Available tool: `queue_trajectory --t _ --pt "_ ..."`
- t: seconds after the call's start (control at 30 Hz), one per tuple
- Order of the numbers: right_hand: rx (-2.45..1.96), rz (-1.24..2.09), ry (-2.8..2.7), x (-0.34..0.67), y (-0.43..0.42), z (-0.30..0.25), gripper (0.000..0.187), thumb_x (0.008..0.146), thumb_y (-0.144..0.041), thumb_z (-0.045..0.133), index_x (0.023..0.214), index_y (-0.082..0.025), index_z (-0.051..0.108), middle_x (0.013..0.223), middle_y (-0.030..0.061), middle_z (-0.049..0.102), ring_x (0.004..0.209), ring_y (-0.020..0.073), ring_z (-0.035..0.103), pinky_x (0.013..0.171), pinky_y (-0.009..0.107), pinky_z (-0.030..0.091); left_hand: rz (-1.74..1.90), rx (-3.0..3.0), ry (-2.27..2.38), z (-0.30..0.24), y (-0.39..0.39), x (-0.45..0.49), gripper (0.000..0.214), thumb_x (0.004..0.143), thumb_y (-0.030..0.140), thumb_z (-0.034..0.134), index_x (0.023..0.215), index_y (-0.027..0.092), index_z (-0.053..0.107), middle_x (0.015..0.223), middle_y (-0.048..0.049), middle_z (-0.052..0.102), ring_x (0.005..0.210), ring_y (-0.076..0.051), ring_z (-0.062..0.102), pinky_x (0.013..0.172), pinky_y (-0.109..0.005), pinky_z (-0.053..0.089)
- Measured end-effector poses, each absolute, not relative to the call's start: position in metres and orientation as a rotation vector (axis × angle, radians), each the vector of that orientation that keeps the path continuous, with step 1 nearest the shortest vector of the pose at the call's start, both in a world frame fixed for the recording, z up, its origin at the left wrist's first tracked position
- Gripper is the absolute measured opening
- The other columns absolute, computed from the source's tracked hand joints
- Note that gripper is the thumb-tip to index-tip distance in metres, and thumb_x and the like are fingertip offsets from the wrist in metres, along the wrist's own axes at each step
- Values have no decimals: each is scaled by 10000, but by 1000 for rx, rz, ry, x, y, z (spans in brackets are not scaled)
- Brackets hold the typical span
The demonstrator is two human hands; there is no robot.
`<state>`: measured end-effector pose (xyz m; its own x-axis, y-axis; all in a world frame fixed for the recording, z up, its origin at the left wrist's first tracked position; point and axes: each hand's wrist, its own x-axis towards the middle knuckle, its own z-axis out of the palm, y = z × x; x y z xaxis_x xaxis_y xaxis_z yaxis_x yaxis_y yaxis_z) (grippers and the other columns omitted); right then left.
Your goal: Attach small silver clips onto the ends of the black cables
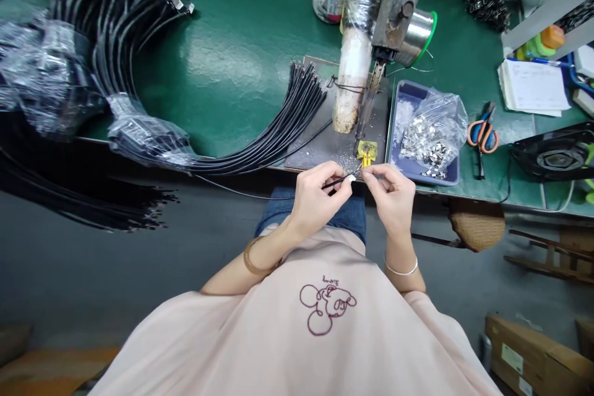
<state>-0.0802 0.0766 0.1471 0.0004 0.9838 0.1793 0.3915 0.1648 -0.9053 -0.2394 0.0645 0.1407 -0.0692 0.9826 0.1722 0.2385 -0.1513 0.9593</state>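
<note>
- While the left hand [322, 193] pinches a black cable [335, 182] between thumb and fingers, the cable's end juts to the right, just past those fingertips.
- The right hand [390, 193] has thumb and forefinger drawn near each other just beside that end; whether they clamp anything, I cannot tell.
- On the table [232, 74], a yellow holder [367, 154] stands just beyond the cable's end, left of a tray [411, 173].
</note>
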Motion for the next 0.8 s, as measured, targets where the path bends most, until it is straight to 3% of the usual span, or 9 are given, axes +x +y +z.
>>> queue_trajectory --t 0.2,0.33,0.43,0.53,0.6,0.7,0.8 --pt "-1405 885 -1527 -80 78 147 109 879 -301 680 863 -202 721 798 -12 674 477 47 333 450 243 264 1322 1560 1354 137 65 -239 162 823 101 611 701 165 527 659 36 500 572 -69 421 510 -175 341" --pt "-1398 852 -1669 -82 77 154 105 876 -269 684 798 -198 685 747 -26 633 494 49 318 473 249 258 1337 1707 1322 137 66 -239 155 831 87 606 704 154 548 663 25 521 597 -73 444 564 -198 359" --pt "-1303 917 -1648 -72 77 158 123 884 -250 669 769 -209 656 779 -27 631 491 52 319 471 256 260 1210 1502 1174 138 65 -247 150 902 174 595 754 148 594 636 11 556 573 -75 464 565 -207 373" --pt "-1336 787 -1563 -56 78 163 130 897 -281 663 783 -219 660 752 -27 618 491 69 347 473 265 281 1083 1073 956 137 65 -263 177 919 307 632 844 147 636 551 18 574 453 -58 416 457 -189 310" --pt "-1434 633 -1655 -49 77 165 122 916 -290 652 821 -222 686 718 -26 613 509 83 395 502 271 322 1099 854 888 137 67 -274 224 843 365 733 848 153 660 486 45 524 393 -45 348 398 -178 220" --pt "-1446 553 -1958 -52 73 161 109 943 -271 631 888 -217 708 754 -9 659 618 109 548 604 270 414 1176 692 863 137 70 -283 290 688 376 865 749 156 686 464 69 461 385 -30 295 385 -171 191" --pt "-1385 457 -2146 -65 71 146 130 977 -269 586 989 -201 697 849 21 701 753 131 651 676 260 451 1189 694 859 139 72 -281 259 653 348 888 714 155 727 485 58 483 410 -22 277 393 -172 197"
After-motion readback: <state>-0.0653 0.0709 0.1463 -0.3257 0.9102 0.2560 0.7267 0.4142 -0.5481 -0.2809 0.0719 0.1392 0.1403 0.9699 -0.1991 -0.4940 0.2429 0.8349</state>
